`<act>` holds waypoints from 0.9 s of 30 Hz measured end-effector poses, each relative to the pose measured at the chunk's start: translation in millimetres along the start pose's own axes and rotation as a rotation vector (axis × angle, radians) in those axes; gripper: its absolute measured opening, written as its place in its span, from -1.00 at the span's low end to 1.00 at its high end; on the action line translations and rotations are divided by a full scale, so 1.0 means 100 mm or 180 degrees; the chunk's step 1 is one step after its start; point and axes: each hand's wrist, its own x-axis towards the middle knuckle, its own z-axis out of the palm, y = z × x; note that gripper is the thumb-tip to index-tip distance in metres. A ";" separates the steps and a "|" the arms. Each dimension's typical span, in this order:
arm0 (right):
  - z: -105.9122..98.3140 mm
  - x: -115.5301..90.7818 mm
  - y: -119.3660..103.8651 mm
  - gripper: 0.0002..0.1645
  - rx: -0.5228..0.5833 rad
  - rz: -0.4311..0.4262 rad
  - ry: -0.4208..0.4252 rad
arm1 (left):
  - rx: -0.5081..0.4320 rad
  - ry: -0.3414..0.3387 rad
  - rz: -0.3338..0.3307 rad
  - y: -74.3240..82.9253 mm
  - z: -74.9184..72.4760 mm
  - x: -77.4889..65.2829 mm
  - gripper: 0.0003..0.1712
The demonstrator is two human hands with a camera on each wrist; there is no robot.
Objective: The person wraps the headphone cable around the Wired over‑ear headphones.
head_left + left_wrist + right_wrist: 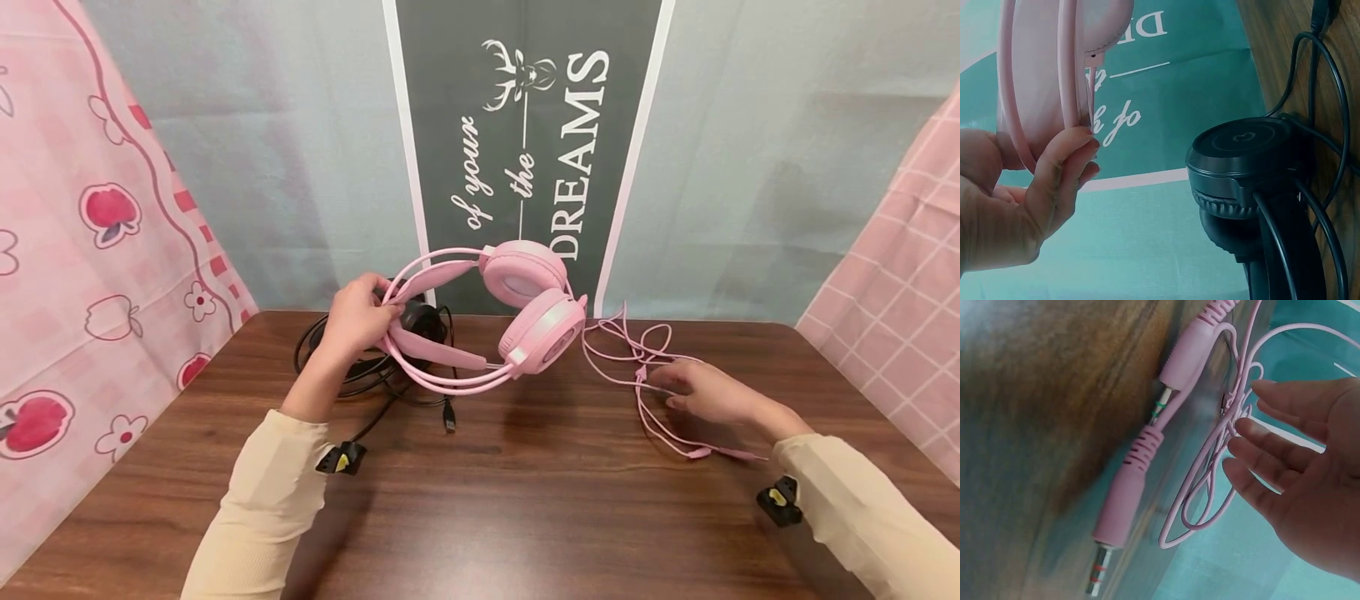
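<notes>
My left hand (360, 315) grips the headband of a pink headset (543, 329) and holds it above the table, its two ear cups hanging out to the right. In the left wrist view the fingers (1063, 165) and thumb pinch the pink band (1038, 81). My right hand (708, 392) is beside the headset's pink cable (641, 375), which lies in loose loops on the table. The right wrist view shows its fingers (1272, 456) extended near the cable, holding nothing. Two pink audio plugs (1124, 503) with metal tips appear there too.
Behind my left hand lies a black headset (1241, 156) with a coiled black cable and a USB plug (449, 415). The brown wooden table (510, 517) ends at a hanging cloth (720, 167) with lettering; pink patterned cloths (97, 275) hang at the sides.
</notes>
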 end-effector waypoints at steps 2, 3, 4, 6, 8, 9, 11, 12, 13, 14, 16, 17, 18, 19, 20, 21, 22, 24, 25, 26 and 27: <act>-0.01 0.02 -0.01 -0.70 0.0064 0.0074 -0.0124 | -0.0028 -0.0005 0.0001 0.00 0.00 -0.01 -0.73; -0.01 0.02 -0.02 -0.71 0.0140 0.0158 -0.0206 | -0.0027 -0.0002 0.0004 0.00 0.00 -0.01 -0.73; -0.02 0.03 -0.02 -0.72 0.0214 0.0223 -0.0276 | -0.0025 0.0005 0.0007 0.00 0.00 -0.01 -0.74; -0.02 0.04 -0.02 -0.78 0.0338 0.0343 -0.0418 | -0.0041 0.0004 0.0016 0.00 0.00 -0.02 -0.73; -0.02 0.04 -0.02 -0.86 0.0435 0.0417 -0.0501 | -0.0058 -0.0011 0.0026 0.00 0.00 -0.02 -0.74; -0.02 0.04 -0.01 -0.86 0.0445 0.0408 -0.0510 | -0.0065 -0.0023 0.0031 0.00 0.00 -0.02 -0.74; -0.04 0.03 0.01 -0.84 0.0496 0.0359 -0.0514 | -0.0079 -0.0047 0.0029 0.00 0.00 -0.03 -0.74; -0.06 0.02 0.02 -0.83 0.0558 0.0361 -0.0509 | -0.0059 -0.0049 0.0029 0.00 0.00 -0.03 -0.74; -0.08 0.02 0.03 -0.83 0.0629 0.0373 -0.0487 | -0.0057 -0.0057 0.0029 0.00 -0.01 -0.03 -0.75; -0.11 0.01 0.04 -0.84 0.0707 0.0392 -0.0463 | -0.0034 -0.0054 0.0034 -0.01 -0.01 -0.03 -0.75; -0.16 0.00 0.06 -0.89 0.0852 0.0463 -0.0394 | 0.0021 -0.0042 0.0035 -0.02 -0.02 -0.03 -0.75; -0.19 -0.01 0.06 -0.90 0.0912 0.0523 -0.0348 | 0.0055 -0.0035 0.0038 -0.03 -0.03 -0.03 -0.75; -0.22 -0.02 0.07 -0.92 0.0912 0.0552 -0.0294 | 0.0072 -0.0035 0.0035 -0.04 -0.03 -0.03 -0.75; -0.24 -0.03 0.08 -0.93 0.0884 0.0568 -0.0233 | 0.0088 -0.0034 0.0030 -0.05 -0.04 -0.03 -0.74; -0.27 -0.03 0.08 -0.94 0.0845 0.0573 -0.0182 | 0.0114 -0.0030 0.0024 -0.06 -0.04 -0.03 -0.74; -0.29 -0.04 0.09 -0.93 0.0796 0.0569 -0.0132 | 0.0126 -0.0029 0.0013 -0.07 -0.04 -0.03 -0.74; -0.31 -0.04 0.09 -0.90 0.0733 0.0566 -0.0084 | 0.0147 -0.0023 0.0010 -0.08 -0.04 -0.03 -0.73; -0.35 -0.05 0.09 -0.87 0.0596 0.0545 -0.0006 | 0.0181 -0.0020 -0.0003 -0.09 -0.04 -0.03 -0.73; -0.36 -0.05 0.09 -0.85 0.0528 0.0548 0.0031 | 0.0195 -0.0019 -0.0015 -0.10 -0.04 -0.03 -0.73; -0.37 -0.04 0.08 -0.84 0.0467 0.0541 0.0060 | 0.0198 -0.0020 -0.0026 -0.10 -0.04 -0.03 -0.72; -0.38 -0.04 0.08 -0.83 0.0407 0.0540 0.0084 | 0.0175 -0.0031 -0.0049 -0.10 -0.04 -0.04 -0.72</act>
